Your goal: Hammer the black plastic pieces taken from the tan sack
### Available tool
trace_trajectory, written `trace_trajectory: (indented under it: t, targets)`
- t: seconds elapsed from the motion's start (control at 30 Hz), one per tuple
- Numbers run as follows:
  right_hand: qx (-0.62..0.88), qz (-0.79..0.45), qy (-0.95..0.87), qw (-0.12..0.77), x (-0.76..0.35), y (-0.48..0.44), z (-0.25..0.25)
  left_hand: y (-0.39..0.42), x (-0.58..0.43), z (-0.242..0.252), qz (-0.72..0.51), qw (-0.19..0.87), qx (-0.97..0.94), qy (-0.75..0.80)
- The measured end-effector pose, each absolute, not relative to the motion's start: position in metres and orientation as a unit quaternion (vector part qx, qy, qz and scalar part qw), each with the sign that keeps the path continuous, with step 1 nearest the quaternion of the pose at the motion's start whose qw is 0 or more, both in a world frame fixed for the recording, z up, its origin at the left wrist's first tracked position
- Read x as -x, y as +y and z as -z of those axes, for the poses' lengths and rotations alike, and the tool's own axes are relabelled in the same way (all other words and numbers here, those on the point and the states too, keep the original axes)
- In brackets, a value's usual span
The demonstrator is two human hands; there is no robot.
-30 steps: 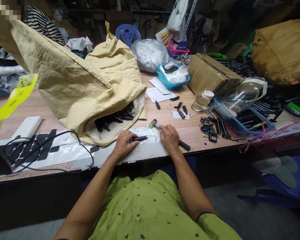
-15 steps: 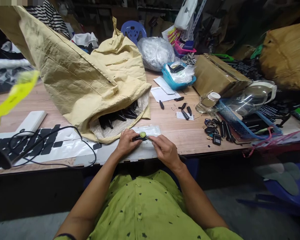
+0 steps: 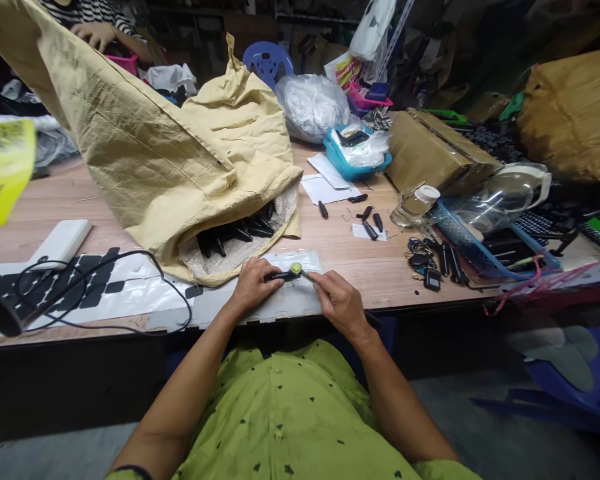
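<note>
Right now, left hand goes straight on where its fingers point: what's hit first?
Probably the small hammer's yellow-green head, at the tip of the slim black plastic part the left hand grips; depth is unclear.

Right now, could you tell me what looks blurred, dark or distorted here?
Head view: the yellow tag at the left edge is blurred; the left hand, right hand, black part and hammer between them are sharp and well lit; the far background is dim; the table edge bows.
</note>
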State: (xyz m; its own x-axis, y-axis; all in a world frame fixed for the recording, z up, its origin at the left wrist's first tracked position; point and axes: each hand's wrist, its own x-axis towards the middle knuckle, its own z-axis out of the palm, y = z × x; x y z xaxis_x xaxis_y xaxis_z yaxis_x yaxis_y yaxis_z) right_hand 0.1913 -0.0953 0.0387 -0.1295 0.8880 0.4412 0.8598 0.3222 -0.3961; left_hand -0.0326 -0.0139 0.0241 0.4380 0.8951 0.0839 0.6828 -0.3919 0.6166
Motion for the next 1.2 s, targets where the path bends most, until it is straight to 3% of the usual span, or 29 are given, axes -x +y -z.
trace_trajectory:
  t: [0.13, 0.43, 1.03, 1.2]
  targets:
    - [0.609, -0.009, -0.72, 0.332, -0.199, -0.078, -0.034, -0.015, 0.032, -0.026, -0.205, 0.248, -0.809, 0.492]
    - [0.683, 0.086, -0.673, 0.271, -0.212, -0.038, -0.005, -0.015, 0.035, -0.027, -0.21, 0.259, -0.811, 0.48]
    - [0.688, 0.091, -0.675, 0.25, -0.21, -0.042, -0.002, -0.015, 0.036, -0.028, -0.219, 0.268, -0.799, 0.492]
    - [0.687, 0.098, -0.673, 0.256, -0.209, -0.041, -0.001, -0.022, 0.043, -0.034, -0.256, 0.297, -0.815, 0.426]
